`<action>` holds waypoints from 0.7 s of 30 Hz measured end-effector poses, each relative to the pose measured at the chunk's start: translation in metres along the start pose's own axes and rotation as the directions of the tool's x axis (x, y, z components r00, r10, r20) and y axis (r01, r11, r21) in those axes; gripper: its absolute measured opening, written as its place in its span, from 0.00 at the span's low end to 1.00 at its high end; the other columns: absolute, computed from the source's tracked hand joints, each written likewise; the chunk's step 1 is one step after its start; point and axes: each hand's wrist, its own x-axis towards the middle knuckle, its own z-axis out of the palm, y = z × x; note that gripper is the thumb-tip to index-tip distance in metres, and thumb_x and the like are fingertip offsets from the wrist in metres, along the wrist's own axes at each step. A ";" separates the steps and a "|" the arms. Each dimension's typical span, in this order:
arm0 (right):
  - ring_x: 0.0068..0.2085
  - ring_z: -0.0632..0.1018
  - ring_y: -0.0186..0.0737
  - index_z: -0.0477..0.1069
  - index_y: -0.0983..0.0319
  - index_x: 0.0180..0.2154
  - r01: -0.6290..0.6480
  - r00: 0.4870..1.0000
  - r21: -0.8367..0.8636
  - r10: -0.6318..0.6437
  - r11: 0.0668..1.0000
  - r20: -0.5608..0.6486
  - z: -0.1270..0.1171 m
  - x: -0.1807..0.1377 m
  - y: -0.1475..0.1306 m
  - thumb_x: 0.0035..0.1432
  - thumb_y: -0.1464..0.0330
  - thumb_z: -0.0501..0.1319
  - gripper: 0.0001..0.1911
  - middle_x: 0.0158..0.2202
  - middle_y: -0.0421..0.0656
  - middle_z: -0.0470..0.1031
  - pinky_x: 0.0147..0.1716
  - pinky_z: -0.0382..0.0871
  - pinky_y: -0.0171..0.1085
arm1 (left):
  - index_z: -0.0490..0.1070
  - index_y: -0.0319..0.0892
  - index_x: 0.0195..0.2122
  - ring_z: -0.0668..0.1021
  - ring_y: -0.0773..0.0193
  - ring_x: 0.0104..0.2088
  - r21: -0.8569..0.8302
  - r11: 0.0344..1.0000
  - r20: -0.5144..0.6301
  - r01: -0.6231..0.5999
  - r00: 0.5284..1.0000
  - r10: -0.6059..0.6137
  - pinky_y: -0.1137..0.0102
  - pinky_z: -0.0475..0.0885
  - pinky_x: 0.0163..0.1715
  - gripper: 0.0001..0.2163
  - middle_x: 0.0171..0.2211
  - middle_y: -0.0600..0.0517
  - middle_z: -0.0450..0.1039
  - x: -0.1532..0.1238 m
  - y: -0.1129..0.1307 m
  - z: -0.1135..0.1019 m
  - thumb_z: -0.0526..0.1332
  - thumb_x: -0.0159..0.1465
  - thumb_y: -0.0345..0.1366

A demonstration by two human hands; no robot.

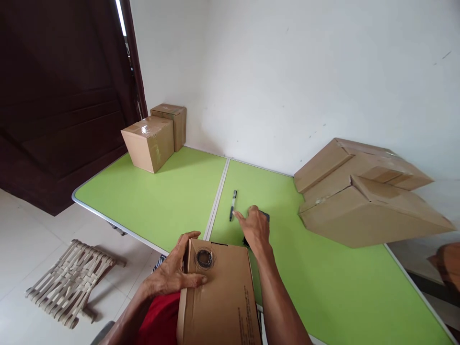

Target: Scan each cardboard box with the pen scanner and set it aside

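Observation:
A brown cardboard box [223, 292] stands at the table's near edge, with printed lines on its side. Near its far left corner is a round hole [204, 258] with dark scribbled marks around it. My left hand [176, 273] grips that corner, thumb on the face beside the hole and fingers over the edge. Beyond the box, my right hand [256, 227] is curled down over a dark, flat object [266, 216] on the table, mostly hidden under the hand. Just left of my right thumb lies a pen [233, 205] with a clear barrel and black ends.
Two taped cardboard boxes [151, 143] stand at the back left of the green folding table [287, 287]. More cardboard boxes [366, 201] lean at the right by the white wall. On the floor at left is a woven stool [74, 282], below a dark door [61, 96].

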 end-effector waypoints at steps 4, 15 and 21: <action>0.63 0.70 0.75 0.64 0.82 0.62 -0.122 0.985 -0.054 0.115 0.991 -0.129 0.003 -0.036 0.027 0.66 0.49 0.66 0.44 0.61 0.76 0.67 0.52 0.74 0.59 | 0.47 0.50 0.74 0.74 0.43 0.65 -0.110 0.994 0.007 0.014 1.000 -0.013 0.48 0.69 0.67 0.47 0.68 0.41 0.66 0.002 -0.013 -0.005 0.76 0.61 0.42; 0.58 0.76 0.79 0.62 0.85 0.62 -0.228 0.966 0.225 0.249 0.947 -0.071 0.014 -0.034 0.048 0.52 0.49 0.74 0.53 0.59 0.80 0.69 0.47 0.75 0.57 | 0.48 0.49 0.75 0.71 0.41 0.69 -0.062 0.997 -0.014 0.040 0.999 -0.041 0.44 0.64 0.70 0.47 0.70 0.40 0.66 0.003 -0.007 -0.004 0.75 0.61 0.46; 0.56 0.80 0.74 0.76 0.66 0.47 -0.176 0.982 0.586 0.182 0.791 0.049 0.020 -0.034 0.069 0.45 0.48 0.70 0.34 0.51 0.66 0.81 0.50 0.75 0.57 | 0.40 0.52 0.78 0.66 0.41 0.72 -0.085 0.996 0.003 0.006 1.000 -0.005 0.42 0.60 0.72 0.53 0.73 0.41 0.61 0.001 -0.011 -0.002 0.75 0.62 0.46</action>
